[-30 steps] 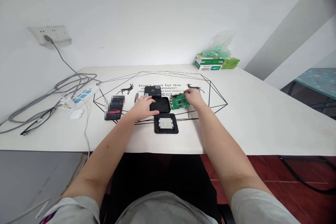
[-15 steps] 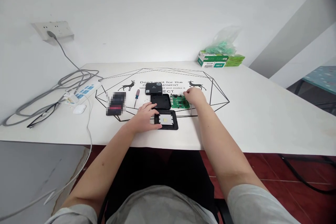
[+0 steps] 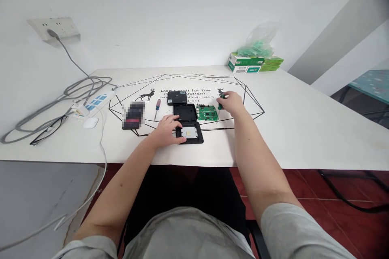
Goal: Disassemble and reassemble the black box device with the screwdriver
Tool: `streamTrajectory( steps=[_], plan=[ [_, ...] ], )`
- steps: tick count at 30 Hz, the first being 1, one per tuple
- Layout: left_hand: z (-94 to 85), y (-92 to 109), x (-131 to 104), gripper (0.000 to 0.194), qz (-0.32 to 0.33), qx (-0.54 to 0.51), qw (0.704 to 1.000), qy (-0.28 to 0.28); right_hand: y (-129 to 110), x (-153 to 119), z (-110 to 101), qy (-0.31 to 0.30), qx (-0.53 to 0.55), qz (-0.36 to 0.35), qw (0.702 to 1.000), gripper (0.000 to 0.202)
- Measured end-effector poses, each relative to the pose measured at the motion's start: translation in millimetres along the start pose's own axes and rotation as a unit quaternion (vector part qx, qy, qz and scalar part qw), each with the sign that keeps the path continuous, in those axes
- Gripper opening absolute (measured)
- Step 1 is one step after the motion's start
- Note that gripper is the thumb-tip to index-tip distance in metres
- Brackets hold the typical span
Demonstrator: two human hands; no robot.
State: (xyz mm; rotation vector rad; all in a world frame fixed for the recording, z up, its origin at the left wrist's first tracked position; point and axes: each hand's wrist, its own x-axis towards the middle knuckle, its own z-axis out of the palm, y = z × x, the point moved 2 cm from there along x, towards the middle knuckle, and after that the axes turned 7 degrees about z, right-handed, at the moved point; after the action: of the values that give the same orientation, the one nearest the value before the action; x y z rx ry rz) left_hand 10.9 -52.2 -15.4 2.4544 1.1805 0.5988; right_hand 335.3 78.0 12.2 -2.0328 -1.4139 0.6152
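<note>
My left hand (image 3: pixel 166 131) grips the left side of a black plastic case half (image 3: pixel 199 132), thumb and index finger spread over its edge. A silver metal plate (image 3: pixel 189 132) with a small yellowish square sits in that half. Just above lies a shallow black cover (image 3: pixel 186 112), close to my left fingertips. A green circuit board (image 3: pixel 207 112) rests flat to the right of the cover. Beside the board's right edge, my right hand (image 3: pixel 232 103) is closed around a screwdriver (image 3: pixel 221 103) with a green handle, its thin shaft pointing down toward the table.
A black box-shaped device (image 3: pixel 177 97) lies behind the cover. Left of it are a second screwdriver (image 3: pixel 157 106) and a dark pixelated item (image 3: pixel 133 115). A power strip (image 3: pixel 99 101), cables, glasses (image 3: pixel 50 130) and a white mouse-like object (image 3: pixel 90 122) occupy the left. Green boxes (image 3: pixel 246 62) stand at the back.
My right hand has lifted and shifted slightly right from the circuit board's corner, and the screwdriver's green handle now shows. The left hand stays on the case half. The whole view has shifted slightly.
</note>
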Motion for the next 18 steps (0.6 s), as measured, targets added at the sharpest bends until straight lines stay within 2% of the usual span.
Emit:
streamTrajectory(
  steps=[1,3,4,8,11,14,18],
  plan=[
    [-0.5,-0.1,0.1,0.044,0.0,-0.002,1.0,-0.002,-7.0,-4.1,5.2,-0.006,0.049,-0.032,0.998,0.043],
    [-1.2,-0.5,0.6,0.043,0.004,-0.003,1.0,-0.005,-24.6,-18.7,19.3,-0.033,0.277,-0.133,0.951,0.051],
    [-1.4,-0.9,0.9,0.043,0.008,-0.003,1.0,-0.003,-33.7,-28.9,27.8,-0.039,0.317,-0.185,0.929,0.054],
    [-0.7,-3.4,2.0,0.042,0.025,0.001,1.0,0.016,-62.9,-76.9,57.7,-0.027,0.299,-0.344,0.889,0.055],
    [1.1,-5.7,2.1,0.041,0.037,-0.004,0.999,0.022,-73.1,-103.9,66.3,-0.025,0.271,-0.419,0.866,0.05],
    [2.6,-7.6,1.7,0.042,0.043,-0.013,0.999,0.019,-74.4,-114.0,65.8,-0.013,0.265,-0.447,0.854,0.046],
    [3.4,-9.5,1.3,0.044,0.04,-0.017,0.999,0.023,-71.3,-111.3,63.6,0.0,0.277,-0.442,0.853,0.045]
  ],
)
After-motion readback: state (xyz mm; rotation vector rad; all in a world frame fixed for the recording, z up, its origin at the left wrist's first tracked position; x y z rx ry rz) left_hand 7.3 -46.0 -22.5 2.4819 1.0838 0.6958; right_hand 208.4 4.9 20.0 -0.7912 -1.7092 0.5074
